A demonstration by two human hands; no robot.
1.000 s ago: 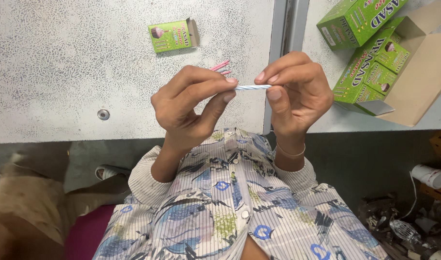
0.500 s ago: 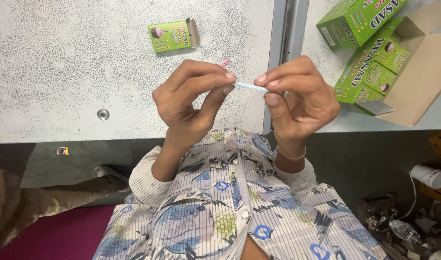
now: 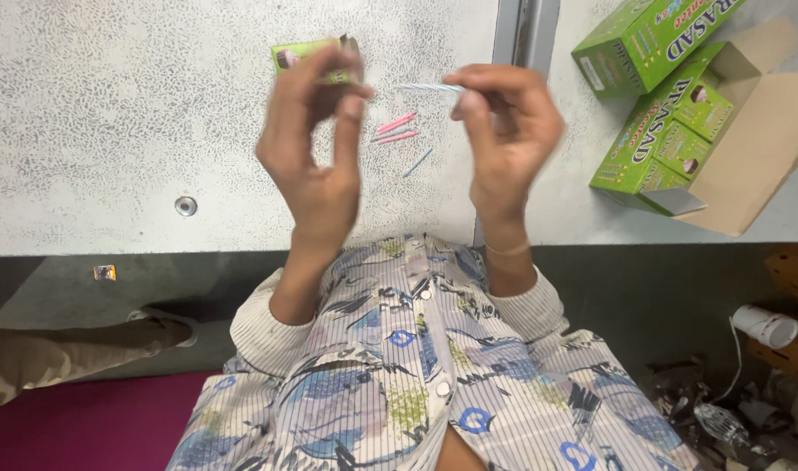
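The right hand pinches a thin pale-blue striped candle between fingertips, holding it level above the speckled table. The left hand is raised beside it with fingers bent loosely around nothing (motion blur softens both), in front of a small green box. Several loose candles, pink and blue, lie on the table between the hands.

Left hand raised at 11 o'clock, fingertips pinched; right hand at 1 o'clock, likewise pinched.

Small packing workshop: speckled worktable, green cartons in an open cardboard box, clutter on the floor.
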